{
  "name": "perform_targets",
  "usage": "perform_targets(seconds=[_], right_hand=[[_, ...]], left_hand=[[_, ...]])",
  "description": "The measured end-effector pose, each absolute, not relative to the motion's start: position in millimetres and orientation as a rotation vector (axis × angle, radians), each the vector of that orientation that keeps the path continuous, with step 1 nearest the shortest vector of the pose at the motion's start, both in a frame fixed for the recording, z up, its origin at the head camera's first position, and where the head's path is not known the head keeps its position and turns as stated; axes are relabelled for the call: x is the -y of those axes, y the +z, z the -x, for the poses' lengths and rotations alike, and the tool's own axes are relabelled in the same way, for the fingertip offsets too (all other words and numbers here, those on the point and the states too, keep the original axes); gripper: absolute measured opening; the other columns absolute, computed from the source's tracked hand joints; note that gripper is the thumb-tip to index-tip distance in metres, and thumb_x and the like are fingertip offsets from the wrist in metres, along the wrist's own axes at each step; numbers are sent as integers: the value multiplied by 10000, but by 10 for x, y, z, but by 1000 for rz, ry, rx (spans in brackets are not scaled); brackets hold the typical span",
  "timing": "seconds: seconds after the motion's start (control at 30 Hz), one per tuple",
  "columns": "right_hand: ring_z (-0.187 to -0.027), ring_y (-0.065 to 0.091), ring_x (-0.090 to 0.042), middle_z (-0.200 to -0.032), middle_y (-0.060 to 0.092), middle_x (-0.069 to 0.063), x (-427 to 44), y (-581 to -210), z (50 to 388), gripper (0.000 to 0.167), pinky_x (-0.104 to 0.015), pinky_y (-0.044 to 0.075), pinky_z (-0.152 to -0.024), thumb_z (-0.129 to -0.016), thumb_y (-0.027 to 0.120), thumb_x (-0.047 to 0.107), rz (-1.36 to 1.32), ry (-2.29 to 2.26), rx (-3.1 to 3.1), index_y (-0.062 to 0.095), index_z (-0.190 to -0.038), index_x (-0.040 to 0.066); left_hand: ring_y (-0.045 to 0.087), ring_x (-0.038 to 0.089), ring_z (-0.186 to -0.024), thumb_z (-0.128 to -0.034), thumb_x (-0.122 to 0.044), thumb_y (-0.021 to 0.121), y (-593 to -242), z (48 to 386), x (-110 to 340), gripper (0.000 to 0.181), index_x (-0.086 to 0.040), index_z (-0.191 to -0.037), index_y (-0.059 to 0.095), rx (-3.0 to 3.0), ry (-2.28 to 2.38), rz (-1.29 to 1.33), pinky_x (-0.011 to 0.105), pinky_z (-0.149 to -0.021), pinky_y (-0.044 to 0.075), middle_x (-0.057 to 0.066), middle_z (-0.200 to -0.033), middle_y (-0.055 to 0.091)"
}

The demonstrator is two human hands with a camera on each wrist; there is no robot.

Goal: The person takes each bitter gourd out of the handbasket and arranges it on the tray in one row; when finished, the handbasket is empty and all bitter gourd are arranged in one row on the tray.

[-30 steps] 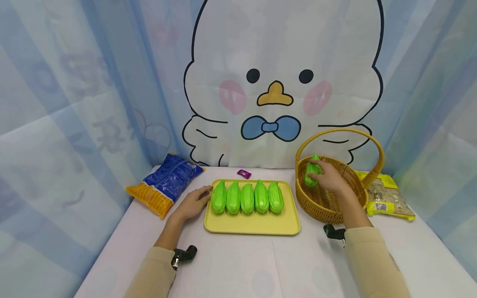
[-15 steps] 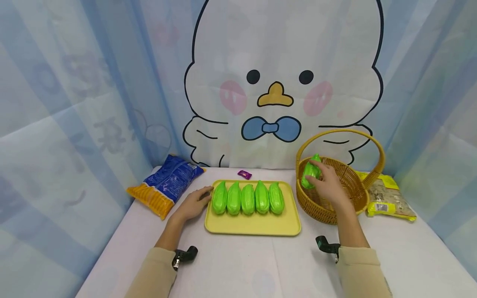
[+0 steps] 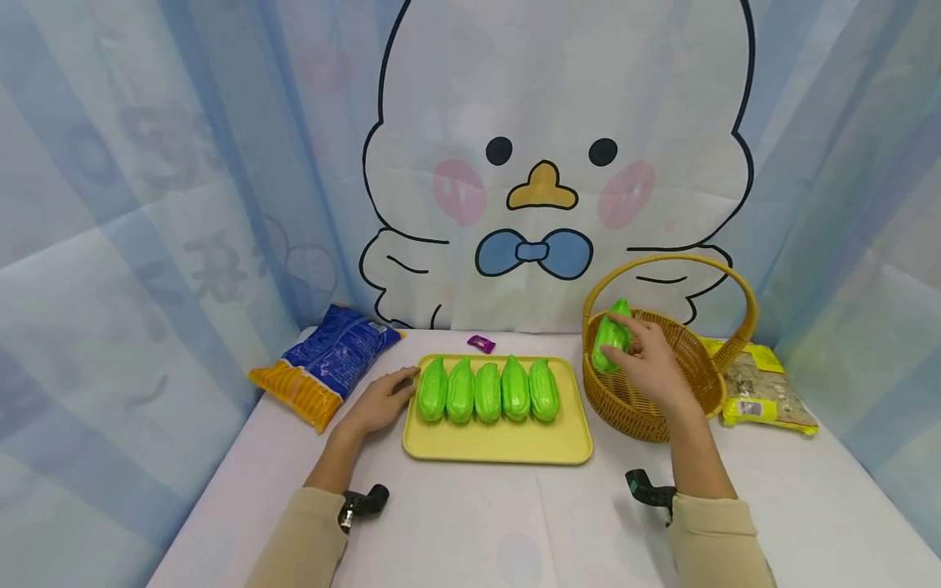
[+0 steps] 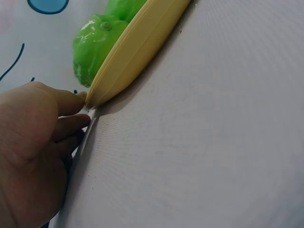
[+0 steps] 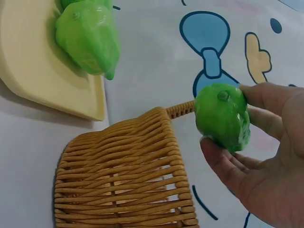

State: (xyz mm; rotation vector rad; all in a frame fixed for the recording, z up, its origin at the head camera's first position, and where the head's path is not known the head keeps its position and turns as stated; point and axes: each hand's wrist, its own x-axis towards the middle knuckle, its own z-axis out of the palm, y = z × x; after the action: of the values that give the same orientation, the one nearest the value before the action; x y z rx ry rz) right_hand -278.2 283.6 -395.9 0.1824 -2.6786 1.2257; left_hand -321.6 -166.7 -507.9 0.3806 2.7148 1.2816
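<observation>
My right hand (image 3: pixel 650 359) holds a glossy green bitter melon (image 3: pixel 610 336) between thumb and fingers. It is above the left side of the wicker basket (image 3: pixel 625 412), and the right wrist view shows the melon (image 5: pixel 221 114) past the basket's rim, clear of the weave. Several similar green bitter melons (image 3: pixel 488 394) lie side by side in a row on the yellow tray (image 3: pixel 496 445). At the tray's left edge rests my left hand (image 3: pixel 382 402). In the left wrist view its fingertips (image 4: pixel 78 100) touch the tray's rim (image 4: pixel 137 61).
The basket's tall arched handle (image 3: pixel 672 258) rises above it. A blue and orange bag (image 3: pixel 331 359) lies at the left, a yellow packet (image 3: pixel 764 388) right of the basket. Behind the tray is a small purple wrapped sweet (image 3: pixel 481 343). A printed curtain (image 3: pixel 544 98) closes off the back.
The right hand has lifted the bitter melon slightly up and to the left, from inside the basket towards its left rim. My left hand and the tray have stayed put.
</observation>
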Motion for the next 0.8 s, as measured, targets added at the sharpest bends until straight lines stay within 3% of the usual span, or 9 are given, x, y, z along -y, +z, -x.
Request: perform_targets(seconds=[0.2, 0.37, 0.6, 0.8], right_hand=[[-968, 479, -260, -1336, 419, -201, -2812, -3882, 2707, 566, -292, 516, -678, -985, 729, 378, -265, 1274, 2662, 558, -1501, 220], [-996, 504, -268, -1277, 435, -161, -2788, -3826, 2674, 524, -319, 548, -663, -969, 756, 350, -352, 1319, 2658, 598, -1453, 226], [-1018, 558, -276, -1299, 462, -126, -2739, -3818, 2657, 525, -352, 608, -724, -960, 772, 288, -420, 1352, 2692, 600, -1445, 185], [-1021, 536, -291, -1357, 497, -152, -2683, -3865, 2679, 542, -307, 577, -727, -962, 763, 286, -471, 1302, 2757, 595, -1465, 172]], left_hand=[[297, 354, -1576, -1115, -256, 490, -5082, 3220, 1673, 487, -156, -1589, 449, -2711, 1272, -379, 553, -1302, 243, 139, -1662, 396], [289, 346, -1581, -1114, -275, 492, -5068, 3214, 1669, 490, -173, -1590, 450, -2703, 1268, -360, 552, -1305, 236, 137, -1671, 379], [305, 365, -1570, -1115, -259, 490, -5071, 3224, 1685, 486, -166, -1590, 451, -2717, 1260, -392, 562, -1298, 250, 156, -1663, 386], [305, 371, -1569, -1115, -254, 488, -5078, 3221, 1676, 484, -162, -1589, 452, -2723, 1253, -392, 567, -1296, 250, 159, -1660, 391]])
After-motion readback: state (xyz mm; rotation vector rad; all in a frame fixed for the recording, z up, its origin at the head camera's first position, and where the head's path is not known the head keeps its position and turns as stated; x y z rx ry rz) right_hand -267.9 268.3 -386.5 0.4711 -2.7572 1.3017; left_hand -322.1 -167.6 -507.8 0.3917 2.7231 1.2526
